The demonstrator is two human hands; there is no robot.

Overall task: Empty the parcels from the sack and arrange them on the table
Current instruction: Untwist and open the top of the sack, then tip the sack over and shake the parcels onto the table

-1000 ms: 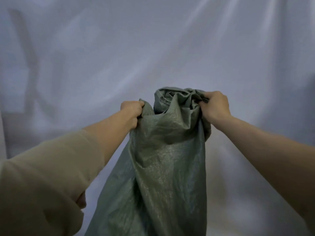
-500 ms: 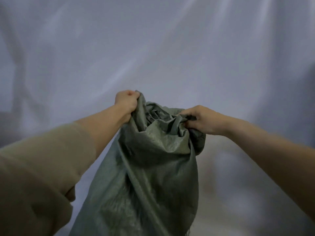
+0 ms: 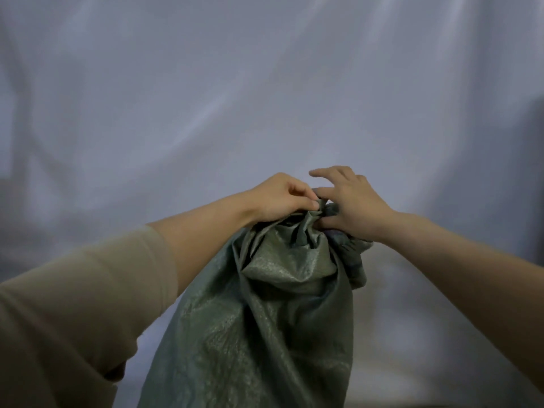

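A grey-green woven sack [image 3: 265,313] hangs upright in front of me, its top bunched together. My left hand [image 3: 279,198] pinches the gathered mouth of the sack from the left. My right hand [image 3: 350,201] presses against the bunched top from the right, thumb under the fabric, the other fingers spread and lifted. No parcels show; whatever the sack holds is hidden inside. No table is in view.
A pale grey-white cloth backdrop [image 3: 206,98] with soft folds fills the whole view behind the sack. A beige sleeve [image 3: 73,304] covers my left upper arm at the lower left.
Both hands have come together at the sack's mouth, closing the gap between them. The right hand's fingers have loosened and spread. The sack's top is now bunched tighter.
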